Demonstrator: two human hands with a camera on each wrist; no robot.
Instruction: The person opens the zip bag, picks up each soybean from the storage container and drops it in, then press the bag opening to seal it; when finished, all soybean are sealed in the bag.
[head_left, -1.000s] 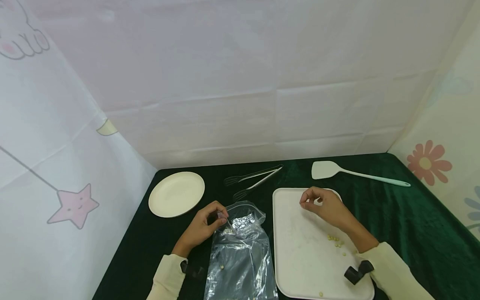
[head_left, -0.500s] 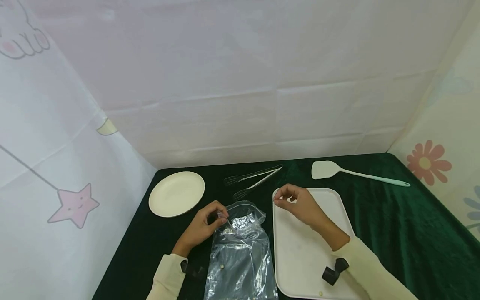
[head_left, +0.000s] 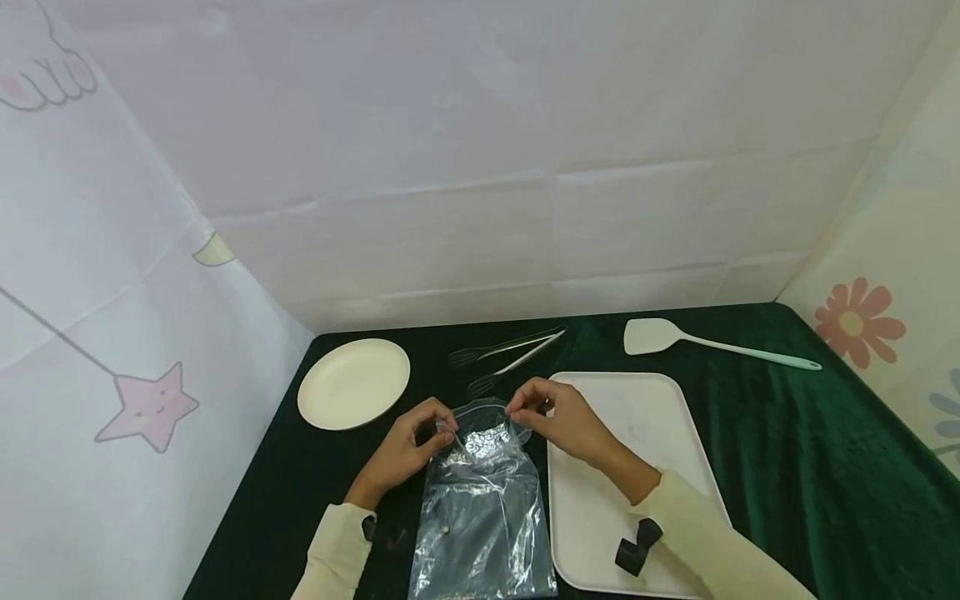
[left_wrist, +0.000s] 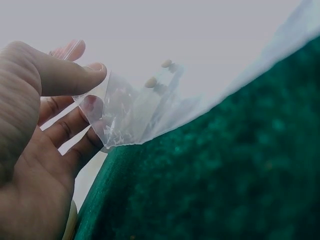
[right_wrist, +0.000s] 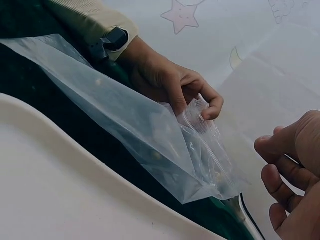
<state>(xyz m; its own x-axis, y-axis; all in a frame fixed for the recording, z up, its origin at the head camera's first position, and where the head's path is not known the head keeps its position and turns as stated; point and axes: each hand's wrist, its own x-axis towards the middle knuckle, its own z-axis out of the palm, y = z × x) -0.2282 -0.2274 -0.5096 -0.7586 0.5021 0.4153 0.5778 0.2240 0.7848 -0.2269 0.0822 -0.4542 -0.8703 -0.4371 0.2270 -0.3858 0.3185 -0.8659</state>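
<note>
My left hand (head_left: 408,446) pinches the upper left edge of a clear zip bag (head_left: 483,517) with thumb and finger; in the left wrist view the left hand (left_wrist: 50,110) has the plastic film between its fingers. A few small pale beans (left_wrist: 151,83) show inside the bag. My right hand (head_left: 558,417) is at the upper right edge of the bag's mouth, thumb and fingertips drawn together. In the right wrist view the right hand (right_wrist: 292,170) stands apart from the bag, fingers curled; I cannot tell whether something small is between the tips.
A white tray (head_left: 645,408) lies right of the bag, partly covered by the right forearm. Behind the bag are metal tongs (head_left: 517,358). A cream plate (head_left: 354,383) stands at the back left, a white spatula (head_left: 652,336) at the back right, all on a dark green cloth (head_left: 810,450).
My right hand has moved left from over the tray to the bag's mouth. The beans on the tray are now hidden by the forearm. My left hand keeps its hold on the bag.
</note>
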